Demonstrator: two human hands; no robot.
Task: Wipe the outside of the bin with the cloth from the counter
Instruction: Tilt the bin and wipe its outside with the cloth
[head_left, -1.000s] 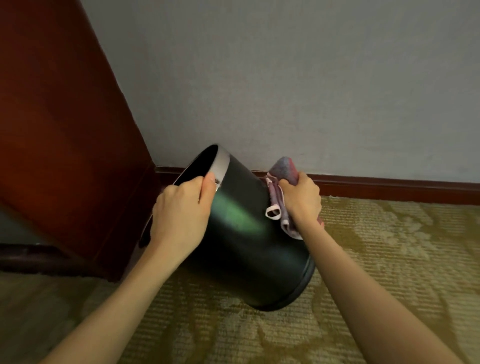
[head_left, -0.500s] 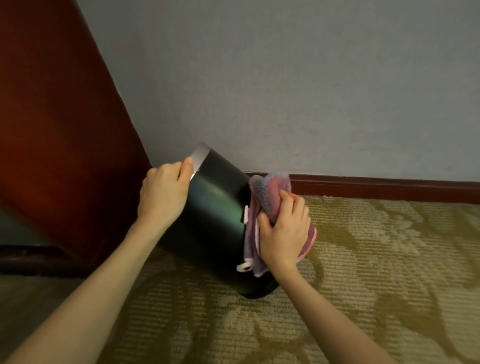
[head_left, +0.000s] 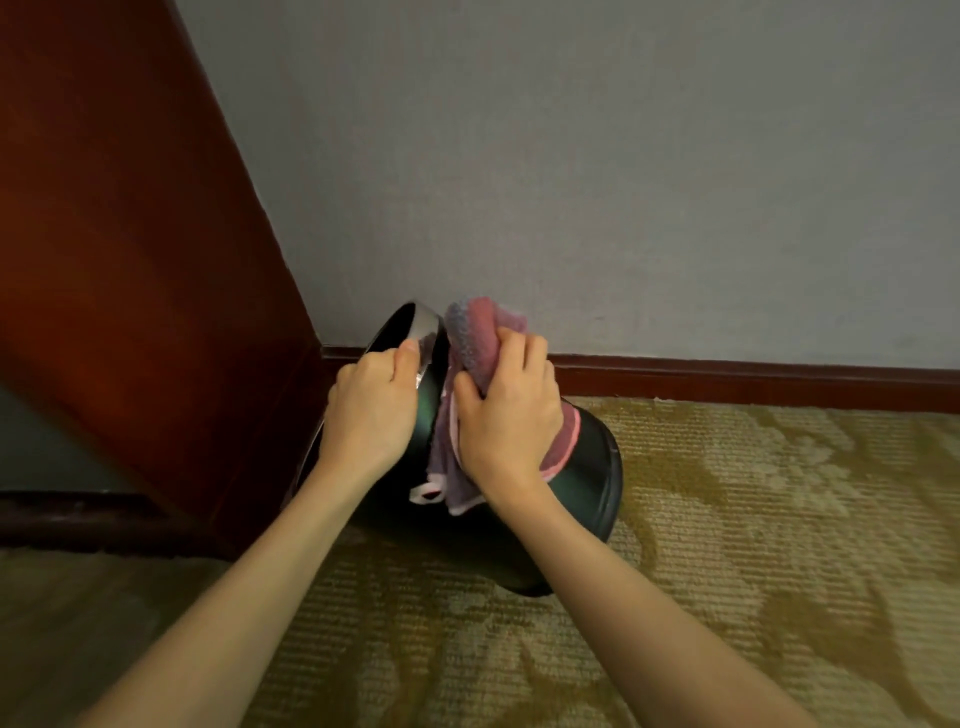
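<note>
While left hand (head_left: 371, 410) grips tilted bin (head_left: 587, 467), right hand (head_left: 511, 415) clenches cloth (head_left: 475, 338).

Glossy dark bin (head_left: 587, 467) with shiny metal rim (head_left: 428, 338); soft, nubby terry cloth (head_left: 480, 332); rough ribbed carpet (head_left: 727, 519); polished wood panel (head_left: 130, 260); matt wall (head_left: 623, 156).

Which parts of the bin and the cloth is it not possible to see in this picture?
Head view only:
- Bin: inside and far wall turned away; bottom face not shown.
- Bin side beneath the cloth and right hand: covered, so cleanliness unknown.
- Rim section under the left hand: hidden.
- Left fingers: curled out of sight behind the rim.
</note>
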